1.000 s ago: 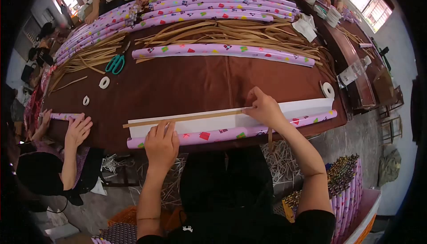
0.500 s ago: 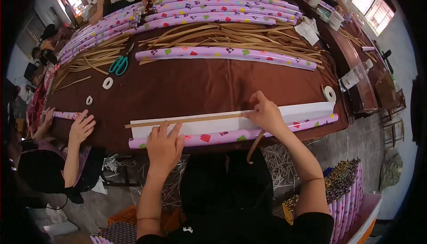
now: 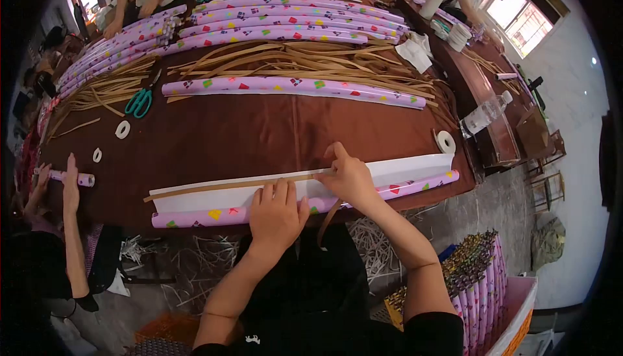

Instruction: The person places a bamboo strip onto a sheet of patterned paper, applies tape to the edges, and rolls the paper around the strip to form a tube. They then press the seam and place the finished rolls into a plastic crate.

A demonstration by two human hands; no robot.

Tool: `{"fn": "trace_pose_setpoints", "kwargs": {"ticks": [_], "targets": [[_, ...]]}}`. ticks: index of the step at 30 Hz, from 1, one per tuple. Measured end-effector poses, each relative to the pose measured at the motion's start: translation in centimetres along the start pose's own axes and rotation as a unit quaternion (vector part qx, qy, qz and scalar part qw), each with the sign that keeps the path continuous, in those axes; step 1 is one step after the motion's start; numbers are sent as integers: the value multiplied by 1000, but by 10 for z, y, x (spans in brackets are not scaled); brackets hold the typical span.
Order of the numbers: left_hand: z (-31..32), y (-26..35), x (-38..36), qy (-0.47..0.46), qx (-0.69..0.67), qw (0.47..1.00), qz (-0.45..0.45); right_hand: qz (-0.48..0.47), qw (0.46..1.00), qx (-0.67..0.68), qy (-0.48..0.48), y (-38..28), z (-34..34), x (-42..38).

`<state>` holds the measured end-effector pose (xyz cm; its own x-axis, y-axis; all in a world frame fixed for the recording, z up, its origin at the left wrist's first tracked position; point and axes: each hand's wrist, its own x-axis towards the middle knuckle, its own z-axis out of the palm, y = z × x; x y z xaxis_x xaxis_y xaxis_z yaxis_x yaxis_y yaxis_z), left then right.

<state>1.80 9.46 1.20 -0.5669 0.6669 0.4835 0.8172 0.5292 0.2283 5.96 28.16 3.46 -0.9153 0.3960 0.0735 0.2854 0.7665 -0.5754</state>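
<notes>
A partly unrolled purple patterned roll (image 3: 198, 218) lies along the front table edge, its white inner side (image 3: 402, 166) facing up. Along the white side runs a tan strip (image 3: 188, 191), its far end hanging down below the right hand. My left hand (image 3: 278, 213) rests on the roll and the white sheet near the middle, fingers spread a little over the strip's lower side. With thumb and fingers pinched together, my right hand (image 3: 347, 175) holds the tan strip against the sheet.
Teal scissors (image 3: 139, 101), white tape rolls (image 3: 122, 129) and another tape roll (image 3: 445, 142) lie on the brown table (image 3: 246, 136). Behind are a finished roll (image 3: 292, 86) and tan strips. A bottle (image 3: 485, 113) is at right; a co-worker's hands (image 3: 70, 184) are at left.
The whole view has shifted, with the table contents now further left. My left hand has moved rightward along the roll, closer to my right hand, which still pinches the strip.
</notes>
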Motion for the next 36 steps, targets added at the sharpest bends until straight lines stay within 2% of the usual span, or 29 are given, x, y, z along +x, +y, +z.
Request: {"fn": "trace_pose_setpoints", "kwargs": {"ticks": [4,8,10,11,13,14,16,19,20,23,25,26,28,30,32,34,36], "targets": [[0,1,-2,-1,49,999,-5,-16,998,-68,11,6,-3,0],[4,-4,-3,14,51,999,11,-27,999,-24,-33,11,-46,2],[4,-5,-3,10,55,998,17,88,981,43,-169,11,-79,0],[4,-6,-3,11,51,998,17,39,982,62,-175,29,-87,-1],[0,-7,-3,16,53,998,18,63,973,95,-199,46,-116,-10],[-1,-9,-4,19,47,999,20,92,974,43,-205,58,-131,-14],[-4,-17,-8,15,68,997,27,108,968,54,-221,75,-165,-25],[-9,-32,-15,25,83,996,38,212,956,106,-171,81,-205,-47],[-13,-35,-16,15,84,996,37,228,946,173,-154,105,-212,-56],[-14,-45,-22,14,77,996,42,198,961,182,-61,153,-216,-74],[-16,-45,-21,12,78,996,47,250,952,176,4,167,-209,-78],[-16,-45,-20,8,88,995,43,256,940,223,33,173,-204,-78],[-15,-45,-21,1,84,996,43,262,938,205,101,172,-190,-75],[-14,-46,-22,0,87,995,39,260,934,220,108,175,-179,-71],[-14,-47,-24,-1,88,995,42,221,944,198,142,207,-160,-67],[-13,-47,-24,-2,90,995,43,192,947,204,157,210,-155,-63],[-13,-47,-25,-15,84,996,31,209,963,104,133,209,-154,-59]]}}
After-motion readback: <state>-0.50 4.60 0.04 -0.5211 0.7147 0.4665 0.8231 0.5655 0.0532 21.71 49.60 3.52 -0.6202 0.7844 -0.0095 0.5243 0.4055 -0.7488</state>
